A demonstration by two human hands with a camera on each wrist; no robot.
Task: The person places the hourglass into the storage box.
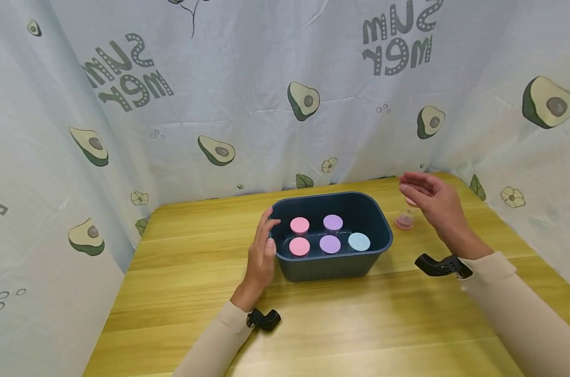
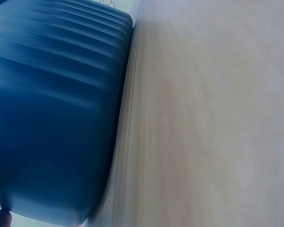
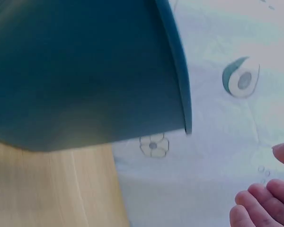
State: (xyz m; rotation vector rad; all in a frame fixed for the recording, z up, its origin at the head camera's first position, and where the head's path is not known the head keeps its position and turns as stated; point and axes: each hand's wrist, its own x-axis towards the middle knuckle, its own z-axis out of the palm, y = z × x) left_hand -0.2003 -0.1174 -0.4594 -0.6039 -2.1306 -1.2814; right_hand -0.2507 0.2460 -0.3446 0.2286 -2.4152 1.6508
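Observation:
A dark blue plastic bin (image 1: 325, 268) stands on the wooden table with several small round-lidded jars inside. Their lids are pink (image 1: 299, 225), purple (image 1: 329, 244) and pale blue (image 1: 359, 242). My left hand (image 1: 261, 256) holds the bin's left end, one finger hooked over the rim; the left wrist view catches only its fingertips (image 2: 1, 218) against the wall. Right of the bin, my right hand (image 1: 433, 201) hovers with thumb and fingers apart. Just under it are a clear small jar with a pink base (image 1: 404, 221) and another pink piece (image 1: 410, 202), partly hidden by the hand.
The wooden table (image 1: 195, 283) extends to both sides and in front of the bin. A white curtain (image 1: 256, 141) printed with avocados hangs close behind the table and along its sides. Each wrist carries a black camera mount (image 1: 442, 265).

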